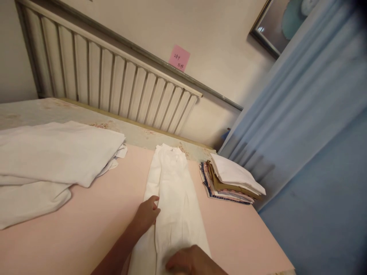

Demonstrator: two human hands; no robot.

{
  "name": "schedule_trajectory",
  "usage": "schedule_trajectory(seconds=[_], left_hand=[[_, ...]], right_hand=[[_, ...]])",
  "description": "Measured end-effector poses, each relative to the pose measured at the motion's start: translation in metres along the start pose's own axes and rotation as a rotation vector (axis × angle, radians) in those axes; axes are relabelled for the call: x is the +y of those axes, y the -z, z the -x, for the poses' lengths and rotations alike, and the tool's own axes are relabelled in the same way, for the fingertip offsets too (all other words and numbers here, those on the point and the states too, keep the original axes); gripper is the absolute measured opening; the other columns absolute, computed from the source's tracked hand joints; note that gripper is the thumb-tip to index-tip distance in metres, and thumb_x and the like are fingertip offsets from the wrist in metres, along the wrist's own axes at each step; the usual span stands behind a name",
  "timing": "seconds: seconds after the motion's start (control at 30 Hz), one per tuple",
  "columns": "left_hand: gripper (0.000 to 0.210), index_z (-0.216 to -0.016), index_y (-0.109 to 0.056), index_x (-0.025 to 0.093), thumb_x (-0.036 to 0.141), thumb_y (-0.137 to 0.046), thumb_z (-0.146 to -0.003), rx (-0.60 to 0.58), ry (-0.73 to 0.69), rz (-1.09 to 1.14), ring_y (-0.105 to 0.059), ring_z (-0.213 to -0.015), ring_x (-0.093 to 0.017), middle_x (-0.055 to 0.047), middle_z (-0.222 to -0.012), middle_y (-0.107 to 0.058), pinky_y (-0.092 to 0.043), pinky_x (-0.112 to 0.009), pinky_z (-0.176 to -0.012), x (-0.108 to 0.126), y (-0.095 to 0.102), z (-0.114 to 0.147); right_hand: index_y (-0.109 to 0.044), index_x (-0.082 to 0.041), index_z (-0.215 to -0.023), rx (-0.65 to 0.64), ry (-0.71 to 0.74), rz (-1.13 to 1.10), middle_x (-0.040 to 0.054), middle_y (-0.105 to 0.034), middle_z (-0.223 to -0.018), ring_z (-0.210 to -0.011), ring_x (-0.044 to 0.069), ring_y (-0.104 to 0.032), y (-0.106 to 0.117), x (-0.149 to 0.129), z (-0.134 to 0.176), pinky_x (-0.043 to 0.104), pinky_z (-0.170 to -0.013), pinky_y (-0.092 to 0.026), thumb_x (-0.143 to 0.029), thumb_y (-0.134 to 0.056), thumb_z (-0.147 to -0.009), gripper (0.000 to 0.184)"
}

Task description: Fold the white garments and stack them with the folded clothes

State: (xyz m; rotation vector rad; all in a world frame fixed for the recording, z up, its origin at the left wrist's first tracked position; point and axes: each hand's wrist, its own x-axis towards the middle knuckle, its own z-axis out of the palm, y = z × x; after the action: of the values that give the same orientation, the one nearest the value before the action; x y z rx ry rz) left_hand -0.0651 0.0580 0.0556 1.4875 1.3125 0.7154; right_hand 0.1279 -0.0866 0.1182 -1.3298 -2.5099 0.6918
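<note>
Left hand [147,214] loosely parted, right hand [193,261] blurred, grip impossible to tell, both at white garment [175,187] on pink sheet [97,217].

My left hand [146,214] is at the left side of a long white garment [177,194], thumb and forefinger a little apart, while my right hand [192,261] (blurred, at the bottom edge) is over its near part. The garment lies lengthwise on a pink cover [241,233], between a heap of white cloth [54,152] on my left and a neat folded stack [233,175] on my right, near the blue curtain [298,114].
</note>
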Motion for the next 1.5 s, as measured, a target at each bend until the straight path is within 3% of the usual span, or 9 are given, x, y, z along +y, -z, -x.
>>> schedule_trajectory(seconds=[0.1,0.17,0.3,0.43,0.57,1.0,1.13,1.33,1.5], left_hand=[[0.043,-0.116,-0.053,0.015,0.011,-0.046,-0.075,0.006,-0.005,-0.004,-0.057,-0.054,-0.011,0.004,-0.066,-0.054,-0.045,-0.019,-0.046,0.000,0.000,0.001],[0.043,-0.116,-0.053,0.016,0.010,-0.045,-0.075,0.005,0.005,0.004,-0.058,-0.055,-0.011,0.004,-0.067,-0.055,-0.044,-0.018,-0.046,0.001,0.000,0.001],[0.044,-0.117,-0.053,0.017,0.008,-0.043,-0.076,0.023,0.013,-0.024,-0.057,-0.053,-0.010,0.004,-0.067,-0.056,-0.043,-0.018,-0.048,-0.002,-0.002,-0.001],[0.045,-0.120,-0.053,0.017,0.010,-0.041,-0.078,0.050,-0.030,-0.124,-0.057,-0.056,-0.010,0.003,-0.068,-0.059,-0.043,-0.020,-0.054,-0.006,-0.003,-0.003],[0.042,-0.121,-0.054,0.017,0.016,-0.044,-0.080,0.061,-0.055,-0.200,-0.060,-0.064,-0.012,0.003,-0.068,-0.061,-0.043,-0.023,-0.062,-0.006,-0.002,-0.001],[0.038,-0.121,-0.052,0.018,0.032,-0.040,-0.088,0.206,-0.035,-0.378,-0.060,-0.077,-0.015,0.001,-0.081,-0.065,-0.042,-0.027,-0.074,0.009,-0.012,0.022],[0.041,-0.123,-0.052,0.016,0.033,-0.040,-0.088,0.250,0.010,-0.337,-0.060,-0.079,-0.016,-0.001,-0.085,-0.066,-0.043,-0.027,-0.076,0.008,-0.016,0.033],[0.039,-0.121,-0.053,0.015,0.031,-0.040,-0.088,0.296,0.065,-0.373,-0.061,-0.081,-0.016,-0.002,-0.087,-0.065,-0.043,-0.027,-0.075,0.009,-0.025,0.053],[0.038,-0.119,-0.054,0.015,0.032,-0.041,-0.087,0.298,0.091,-0.401,-0.061,-0.082,-0.016,-0.002,-0.087,-0.065,-0.043,-0.026,-0.076,0.011,-0.034,0.067]], right_hand=[[-0.053,-0.032,-0.126,0.283,-0.034,0.100,0.0015,-0.064,-0.120,-0.108,0.017,-0.062,0.005,0.001,-0.002,0.026,-0.093,-0.050,-0.035,-0.051,-0.093,0.033],[-0.046,-0.028,-0.134,0.345,0.038,0.225,0.0059,-0.053,-0.136,-0.126,0.021,-0.050,-0.001,0.009,-0.012,0.036,-0.104,-0.044,-0.028,-0.048,-0.094,0.040],[-0.035,-0.018,-0.142,0.267,0.182,0.373,0.0130,-0.037,-0.149,-0.141,0.028,-0.025,-0.029,0.032,-0.032,0.051,-0.111,-0.031,-0.024,-0.056,-0.087,0.058],[-0.035,-0.018,-0.142,0.183,0.158,0.386,0.0128,-0.031,-0.152,-0.143,0.029,-0.018,-0.045,0.043,-0.036,0.057,-0.113,-0.025,-0.024,-0.056,-0.085,0.060],[-0.034,-0.019,-0.142,0.166,0.132,0.359,0.0102,-0.028,-0.154,-0.144,0.027,-0.014,-0.041,0.041,-0.033,0.055,-0.115,-0.022,-0.026,-0.053,-0.087,0.059],[-0.044,-0.021,-0.137,0.268,0.123,0.222,0.0085,-0.037,-0.149,-0.141,0.026,-0.025,-0.037,0.041,-0.029,0.051,-0.115,-0.022,-0.040,-0.051,-0.091,0.050],[-0.047,-0.019,-0.135,0.344,0.139,0.140,0.0082,-0.048,-0.141,-0.137,0.024,-0.035,-0.039,0.052,-0.025,0.046,-0.114,-0.030,-0.039,-0.053,-0.090,0.049],[-0.051,-0.018,-0.134,0.662,-0.032,0.137,0.0105,-0.056,-0.134,-0.125,0.023,-0.051,-0.023,0.110,0.009,0.045,-0.104,-0.044,-0.028,-0.044,-0.092,0.043],[-0.059,-0.012,-0.123,0.784,-0.150,0.349,0.0147,-0.063,-0.123,-0.119,0.025,-0.056,-0.017,0.168,0.056,0.046,-0.101,-0.047,-0.024,-0.041,-0.093,0.037]])
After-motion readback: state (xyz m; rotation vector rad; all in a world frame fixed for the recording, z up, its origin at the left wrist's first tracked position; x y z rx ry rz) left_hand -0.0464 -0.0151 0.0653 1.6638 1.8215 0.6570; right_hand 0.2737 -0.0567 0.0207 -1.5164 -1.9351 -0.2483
